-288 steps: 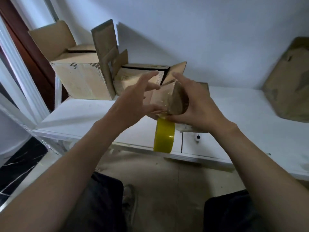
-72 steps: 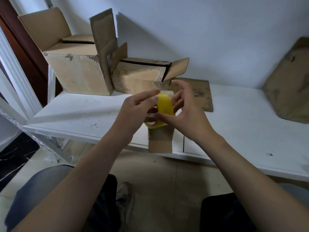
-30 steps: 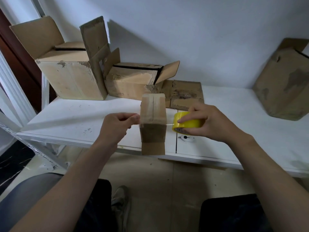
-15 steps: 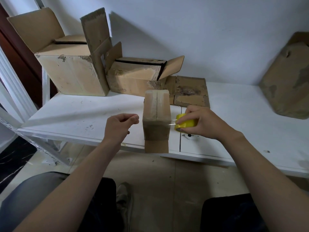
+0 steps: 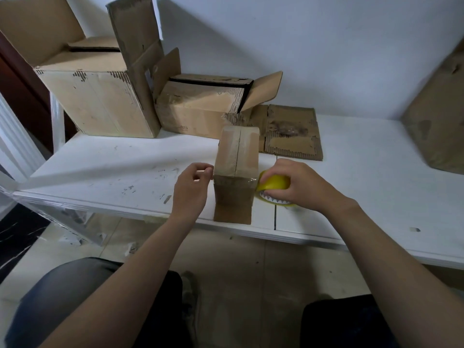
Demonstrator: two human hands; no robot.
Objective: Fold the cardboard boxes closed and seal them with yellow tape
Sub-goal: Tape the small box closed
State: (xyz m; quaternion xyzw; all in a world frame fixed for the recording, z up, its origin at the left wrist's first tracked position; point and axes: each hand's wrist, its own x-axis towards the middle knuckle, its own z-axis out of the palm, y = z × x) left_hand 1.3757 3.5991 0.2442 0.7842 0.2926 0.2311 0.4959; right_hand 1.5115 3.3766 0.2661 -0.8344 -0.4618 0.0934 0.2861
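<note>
At the table's (image 5: 105, 169) front edge, our left hand (image 5: 190, 190) pinches the end of the yellow tape (image 5: 273, 184) beside the small box (image 5: 236, 156), our right hand (image 5: 298, 187) grips its roll, likely to pull it taut.

A plain indoor storage or packing corner is being indicated. A scuffed white shelf (image 5: 120, 169) is being used as a work surface against a bare white wall (image 5: 326, 46). Worn open cardboard boxes (image 5: 100, 104) are being kept at the shelf's back left, flattened cardboard (image 5: 293, 136) at its back middle, and a leaning cardboard piece (image 5: 437, 121) at its right end. Dusty floor tiles (image 5: 226, 262) are being seen below it.
</note>
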